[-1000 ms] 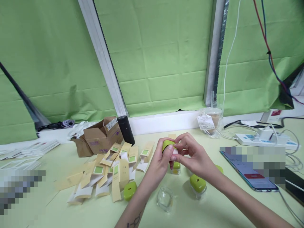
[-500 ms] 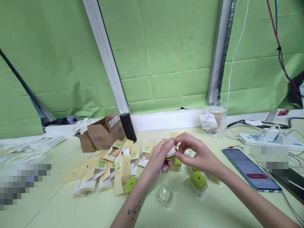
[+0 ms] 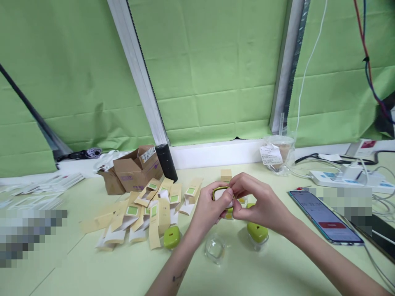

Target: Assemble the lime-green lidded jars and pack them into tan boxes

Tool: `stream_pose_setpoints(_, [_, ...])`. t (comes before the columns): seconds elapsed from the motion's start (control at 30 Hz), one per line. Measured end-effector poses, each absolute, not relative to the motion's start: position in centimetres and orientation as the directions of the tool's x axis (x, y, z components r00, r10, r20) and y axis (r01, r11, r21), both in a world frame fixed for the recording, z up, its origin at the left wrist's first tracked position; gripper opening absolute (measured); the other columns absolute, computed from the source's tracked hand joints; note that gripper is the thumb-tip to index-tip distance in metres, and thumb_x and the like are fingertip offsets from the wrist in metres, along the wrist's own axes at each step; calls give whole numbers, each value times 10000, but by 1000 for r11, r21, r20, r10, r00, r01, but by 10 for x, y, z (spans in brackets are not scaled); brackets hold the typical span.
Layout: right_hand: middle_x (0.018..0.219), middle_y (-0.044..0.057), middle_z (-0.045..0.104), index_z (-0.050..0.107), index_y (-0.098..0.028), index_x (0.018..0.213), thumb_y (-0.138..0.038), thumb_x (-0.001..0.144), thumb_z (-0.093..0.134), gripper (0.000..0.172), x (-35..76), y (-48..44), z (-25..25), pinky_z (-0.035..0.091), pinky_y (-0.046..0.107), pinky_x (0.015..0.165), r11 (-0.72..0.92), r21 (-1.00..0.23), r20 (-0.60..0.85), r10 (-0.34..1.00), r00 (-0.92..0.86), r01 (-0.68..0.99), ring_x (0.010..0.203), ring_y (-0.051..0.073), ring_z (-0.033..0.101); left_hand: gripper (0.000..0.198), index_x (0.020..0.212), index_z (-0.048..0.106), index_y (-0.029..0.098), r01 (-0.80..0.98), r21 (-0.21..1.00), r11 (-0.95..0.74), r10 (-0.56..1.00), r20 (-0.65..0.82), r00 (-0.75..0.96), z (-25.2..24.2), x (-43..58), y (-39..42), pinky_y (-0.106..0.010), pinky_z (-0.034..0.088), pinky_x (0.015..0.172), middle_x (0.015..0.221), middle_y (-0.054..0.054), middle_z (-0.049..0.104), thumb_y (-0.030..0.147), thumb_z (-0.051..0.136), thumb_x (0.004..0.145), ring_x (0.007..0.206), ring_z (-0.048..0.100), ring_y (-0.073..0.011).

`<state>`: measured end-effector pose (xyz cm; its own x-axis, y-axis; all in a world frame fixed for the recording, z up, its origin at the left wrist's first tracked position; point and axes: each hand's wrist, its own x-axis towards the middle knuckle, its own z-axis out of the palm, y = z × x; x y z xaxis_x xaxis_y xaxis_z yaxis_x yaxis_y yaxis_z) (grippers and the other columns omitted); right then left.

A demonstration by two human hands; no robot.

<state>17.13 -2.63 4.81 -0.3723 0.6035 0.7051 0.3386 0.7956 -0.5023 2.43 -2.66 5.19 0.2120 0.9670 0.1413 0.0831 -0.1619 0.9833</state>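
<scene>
- The lid (image 3: 222, 193) is flipped from a second ago; the green top is turned away and the white underside faces us, so the inside is open to our fingers
- Our left hand (image 3: 210, 207) curls round its left edge, fingers pressed on it; our right hand (image 3: 262, 205) pinches the right edge between thumb and forefinger
- We hold the lid clear of the table (image 3: 92, 267), above a capped jar (image 3: 257, 233) and an open jar (image 3: 215, 248); a spare lid (image 3: 171, 237) lies beside the paper sleeves (image 3: 148, 209)
</scene>
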Motion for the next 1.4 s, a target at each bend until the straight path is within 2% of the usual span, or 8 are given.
stream_pose_setpoints(0.2, [807, 14, 551, 444, -233, 761, -35, 662, 500, 229, 171, -26, 48, 515, 284, 567, 821, -470, 732, 568, -377, 323, 680, 146, 542, 214, 849, 654, 154, 32, 987, -155, 967, 145, 207, 55, 25, -29, -185, 238, 328, 412, 68, 405, 299, 578, 711, 330, 306, -58])
stream_pose_setpoints(0.43, [796, 7, 551, 484, -234, 775, -22, 635, 508, 255, 172, -27, 49, 535, 280, 567, 830, -469, 737, 556, -383, 302, 679, 145, 550, 277, 927, 625, 136, 112, 985, -131, 973, 106, 205, 56, 24, -28, -171, 224, 284, 436, 56, 439, 302, 566, 714, 339, 332, -67])
stream_pose_setpoints(0.7, [864, 14, 578, 537, -233, 897, -46, 700, 532, 271, 176, -26, 52, 577, 297, 669, 809, -530, 708, 587, -393, 252, 761, 147, 593, 311, 854, 529, 181, 38, 988, -151, 951, 135, 279, 55, 18, -25, -150, 250, 279, 489, 76, 429, 472, 574, 755, 355, 350, -57])
stream_pose_setpoints(0.9, [940, 31, 587, 516, -234, 856, -61, 686, 586, 252, 175, -27, 52, 545, 307, 686, 813, -510, 708, 583, -399, 282, 795, 165, 598, 360, 810, 430, 214, 1, 992, -123, 946, 116, 303, 52, 20, -23, -137, 229, 293, 462, 111, 410, 507, 621, 724, 343, 329, -43])
stream_pose_setpoints(1.1, [997, 51, 538, 509, -262, 1080, -225, 761, 667, 358, 174, -27, 52, 514, 350, 738, 779, -517, 629, 626, -461, 354, 894, 205, 574, 411, 861, 449, 198, -2, 990, -143, 916, 133, 378, 48, 21, -25, -147, 257, 313, 599, 78, 478, 510, 660, 697, 343, 334, -19])
stream_pose_setpoints(1.27, [975, 49, 525, 547, -256, 1040, -123, 719, 638, 359, 176, -30, 57, 510, 332, 732, 778, -506, 677, 626, -387, 372, 906, 209, 561, 525, 944, 479, 179, -214, 973, -83, 868, 176, 463, 50, 20, -28, -219, 416, 422, 673, 21, 519, 669, 360, 799, 442, 479, -84])
stream_pose_setpoints(1.33, [968, 48, 525, 546, -250, 1023, -60, 673, 596, 402, 175, -32, 59, 509, 330, 736, 783, -492, 722, 611, -325, 380, 926, 215, 557, 502, 1022, 473, 172, -304, 952, -34, 825, 199, 529, 52, 19, -28, -273, 476, 533, 762, -25, 583, 613, 317, 839, 550, 559, -129])
stream_pose_setpoints(1.4, [969, 52, 529, 552, -241, 1005, -32, 640, 561, 421, 173, -33, 59, 512, 330, 735, 791, -473, 751, 592, -292, 389, 930, 218, 562, 408, 1076, 453, 170, -327, 945, -22, 800, 213, 561, 53, 17, -28, -311, 488, 646, 823, -54, 624, 504, 378, 854, 682, 616, -174])
